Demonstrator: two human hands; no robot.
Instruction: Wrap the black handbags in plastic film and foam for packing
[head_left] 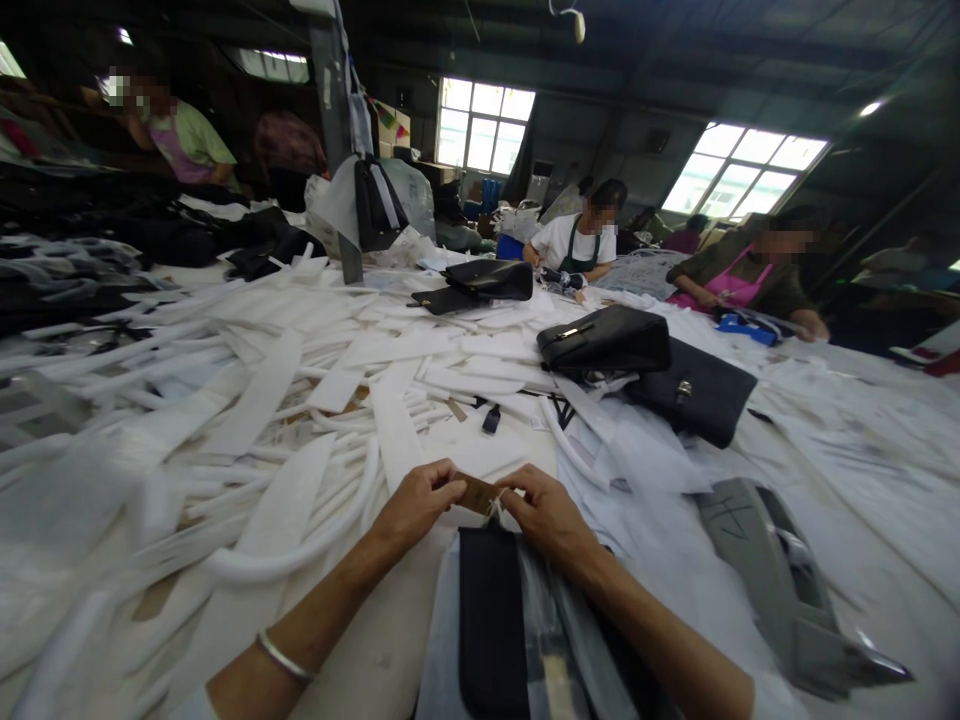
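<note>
Your work table [862, 470] is buried under white foam strips [262, 400], with finished black handbags [604, 340] pushed back toward the co-workers [577, 245], out of your reach zone. The black bag panel [491, 620] lies flat against your body, steadying it for fine work. Your left hand [416, 505] pinches the brown tag [476, 493] between narrowed fingertips; your right hand [547, 515] pinches its white string [496, 510] at the panel's top edge. A tape dispenser [780, 580] sits to your right.

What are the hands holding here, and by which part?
Both hands pinch a small brown tag: left hand at its left end, right hand at its right end, by the white string.
</note>
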